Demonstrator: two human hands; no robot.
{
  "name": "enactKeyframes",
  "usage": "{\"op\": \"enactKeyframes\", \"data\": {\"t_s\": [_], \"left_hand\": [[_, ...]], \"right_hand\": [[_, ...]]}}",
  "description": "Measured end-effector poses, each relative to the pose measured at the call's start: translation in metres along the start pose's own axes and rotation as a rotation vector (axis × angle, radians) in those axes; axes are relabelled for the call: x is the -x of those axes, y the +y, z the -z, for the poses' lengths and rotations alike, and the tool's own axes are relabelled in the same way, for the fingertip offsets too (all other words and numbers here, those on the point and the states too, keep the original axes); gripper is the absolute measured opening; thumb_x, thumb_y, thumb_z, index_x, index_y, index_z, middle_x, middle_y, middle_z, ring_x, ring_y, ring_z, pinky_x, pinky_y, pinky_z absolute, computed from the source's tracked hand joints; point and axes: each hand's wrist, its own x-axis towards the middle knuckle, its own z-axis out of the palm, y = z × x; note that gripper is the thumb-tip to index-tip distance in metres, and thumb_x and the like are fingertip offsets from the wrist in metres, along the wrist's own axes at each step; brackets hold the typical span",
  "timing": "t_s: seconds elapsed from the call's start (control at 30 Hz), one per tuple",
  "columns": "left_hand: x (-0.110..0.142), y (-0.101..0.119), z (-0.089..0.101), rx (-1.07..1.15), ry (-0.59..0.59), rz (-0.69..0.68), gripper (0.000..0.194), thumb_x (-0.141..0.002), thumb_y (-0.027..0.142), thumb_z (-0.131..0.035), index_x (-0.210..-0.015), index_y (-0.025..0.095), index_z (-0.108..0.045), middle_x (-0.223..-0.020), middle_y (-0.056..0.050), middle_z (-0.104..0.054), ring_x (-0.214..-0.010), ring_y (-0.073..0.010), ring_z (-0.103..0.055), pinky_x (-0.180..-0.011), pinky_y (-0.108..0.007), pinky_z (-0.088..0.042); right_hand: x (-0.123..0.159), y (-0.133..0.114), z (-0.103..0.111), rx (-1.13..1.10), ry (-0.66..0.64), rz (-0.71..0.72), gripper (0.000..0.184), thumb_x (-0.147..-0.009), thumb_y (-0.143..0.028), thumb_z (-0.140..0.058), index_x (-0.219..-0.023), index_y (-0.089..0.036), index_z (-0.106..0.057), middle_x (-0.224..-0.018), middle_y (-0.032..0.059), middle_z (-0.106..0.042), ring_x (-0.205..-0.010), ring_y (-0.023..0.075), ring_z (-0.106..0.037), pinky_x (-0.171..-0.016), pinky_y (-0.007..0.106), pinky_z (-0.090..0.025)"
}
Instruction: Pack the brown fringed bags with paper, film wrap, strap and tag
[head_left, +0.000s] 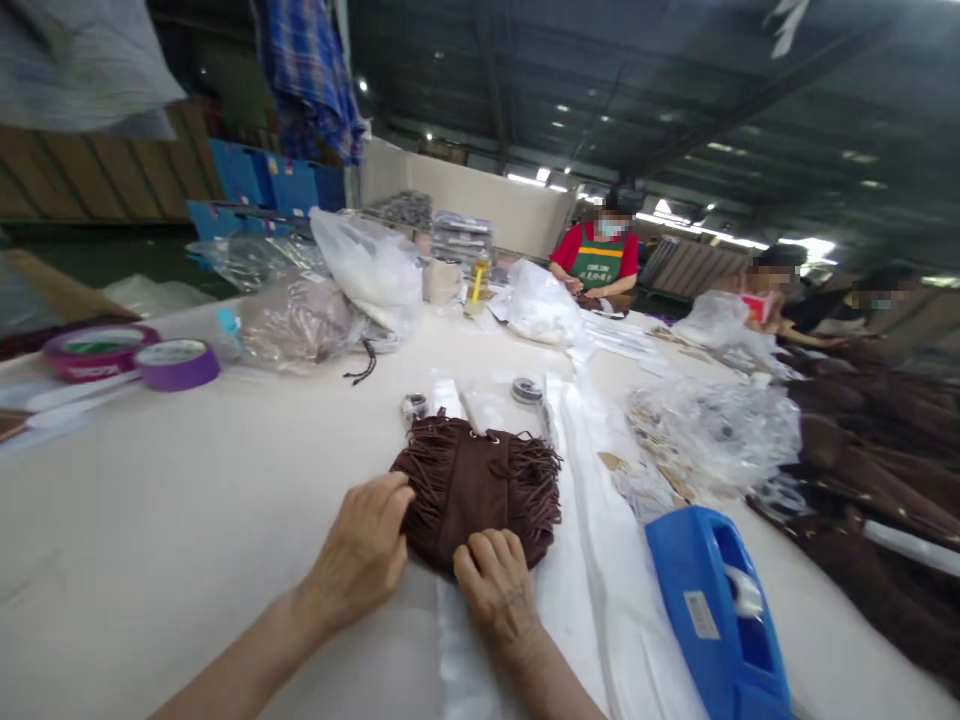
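Note:
A small brown suede bag with fringe (480, 485) lies on the white table (187, 500) in front of me. My left hand (364, 550) rests against the bag's left edge with its fingers curled onto the suede. My right hand (495, 585) presses on the bag's near edge, fingers bent and closed over it. Under the bag and my right wrist lies a clear plastic sleeve (465, 640).
A blue tape dispenser (716, 610) stands at the near right. Purple tape rolls (176, 362) sit at the far left. Clear plastic bags (712, 430) and more brown bags (885, 480) crowd the right side. Several people work at the far end, one in a red shirt (600, 255).

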Motion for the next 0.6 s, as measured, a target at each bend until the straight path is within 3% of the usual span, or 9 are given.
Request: {"op": "enactKeyframes", "data": {"t_s": [0.07, 0.13, 0.27, 0.4, 0.47, 0.6], "left_hand": [[-0.002, 0.018, -0.007, -0.037, -0.087, -0.288, 0.057, -0.065, 0.005, -0.039, -0.122, 0.012, -0.043, -0.129, -0.014, -0.044, -0.123, -0.0268, -0.035, -0.099, -0.045, -0.032], [-0.006, 0.028, -0.021, -0.036, -0.174, -0.382, 0.067, -0.064, 0.003, -0.037, -0.130, 0.013, -0.037, -0.130, -0.012, -0.045, -0.123, -0.0235, -0.037, -0.099, -0.041, -0.035], [-0.017, 0.025, -0.046, -0.127, -0.209, -0.301, 0.053, -0.071, 0.007, -0.041, -0.123, 0.015, -0.048, -0.121, -0.012, -0.055, -0.109, -0.0247, -0.051, -0.089, -0.041, -0.043], [-0.021, 0.014, -0.053, -0.161, -0.154, -0.284, 0.045, -0.076, 0.013, -0.046, -0.120, 0.020, -0.053, -0.116, -0.009, -0.059, -0.101, -0.0241, -0.055, -0.085, -0.038, -0.046], [-0.020, 0.012, -0.052, -0.161, -0.132, -0.285, 0.044, -0.078, 0.015, -0.046, -0.120, 0.021, -0.053, -0.116, -0.008, -0.060, -0.100, -0.0242, -0.056, -0.083, -0.039, -0.047], [-0.018, 0.009, -0.052, -0.134, -0.129, -0.279, 0.041, -0.079, 0.019, -0.048, -0.120, 0.023, -0.054, -0.117, -0.007, -0.059, -0.101, -0.0236, -0.057, -0.083, -0.038, -0.048]], "right_hand": [[-0.006, -0.001, 0.002, -0.011, 0.031, -0.026, 0.032, -0.091, -0.014, -0.027, -0.081, -0.017, -0.058, -0.070, 0.0057, -0.054, -0.070, 0.0180, -0.044, -0.070, 0.034, -0.040], [-0.010, -0.001, 0.010, -0.029, 0.056, -0.052, 0.031, -0.090, -0.012, -0.028, -0.080, -0.017, -0.056, -0.071, 0.0050, -0.054, -0.068, 0.0170, -0.044, -0.068, 0.031, -0.041], [0.000, 0.000, 0.033, -0.167, 0.119, -0.176, 0.025, -0.083, -0.009, -0.032, -0.089, -0.017, -0.055, -0.084, 0.0063, -0.057, -0.083, 0.0183, -0.049, -0.079, 0.035, -0.042], [0.026, 0.018, 0.038, -0.488, 0.226, -0.805, 0.017, -0.072, -0.011, -0.043, -0.083, -0.019, -0.052, -0.085, 0.0065, -0.054, -0.085, 0.0204, -0.051, -0.077, 0.038, -0.043], [0.034, 0.032, 0.035, -0.605, 0.220, -1.023, 0.017, -0.068, -0.013, -0.046, -0.083, -0.020, -0.050, -0.083, 0.0055, -0.054, -0.081, 0.0209, -0.053, -0.074, 0.039, -0.044], [0.032, 0.057, 0.028, -0.855, 0.138, -1.117, 0.026, -0.062, -0.012, -0.049, -0.087, -0.019, -0.052, -0.083, 0.0035, -0.061, -0.075, 0.0188, -0.059, -0.069, 0.034, -0.047]]}}
